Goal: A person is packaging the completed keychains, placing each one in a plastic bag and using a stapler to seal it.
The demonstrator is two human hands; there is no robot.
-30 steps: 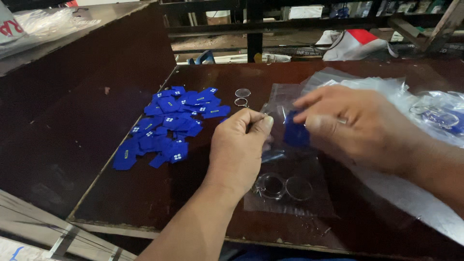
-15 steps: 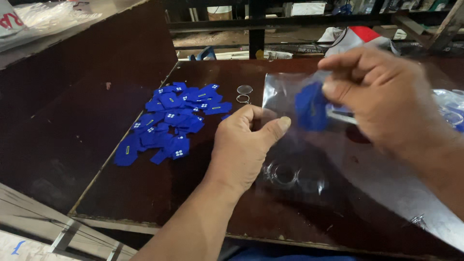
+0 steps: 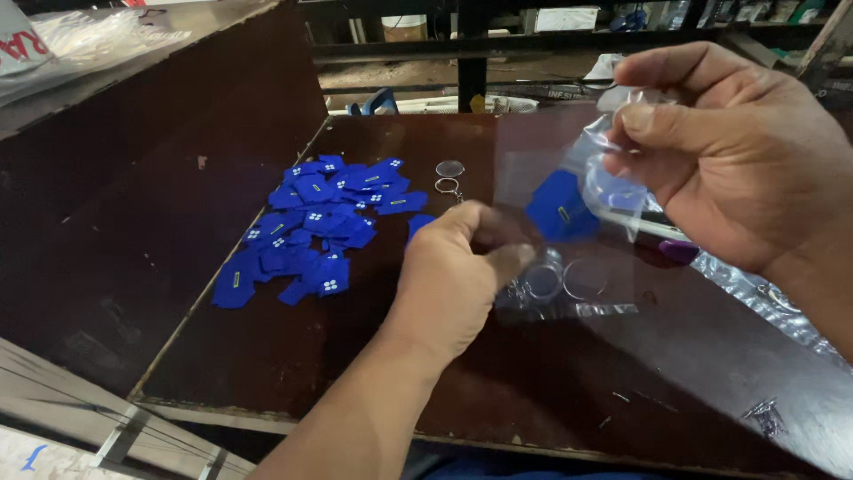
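So from the head view, both hands are up over a dark brown wooden table (image 3: 293,373) holding a clear plastic bag (image 3: 569,191). The bag is thin, see-through and crinkly, a bit glossy where the light hits, and it hangs in the air between the hands, above the table's middle. The right hand (image 3: 737,151) is pinched shut on the bag's upper corner, thumb pressed against the fingers with the plastic bunched up there. The left hand (image 3: 453,276) is curled narrow around the bag's lower left edge, thumb and forefinger closed on it. Inside the bag there's a blue tag (image 3: 558,209), flat, with a small pale mark on it, sitting near the middle. Down at the bag's bottom are a couple of clear round discs (image 3: 564,280) with metal rings, just beside the left thumb. Off to the left on the table lies a loose pile of blue tags (image 3: 315,227), and right next to that pile sits a clear keyring (image 3: 449,176).
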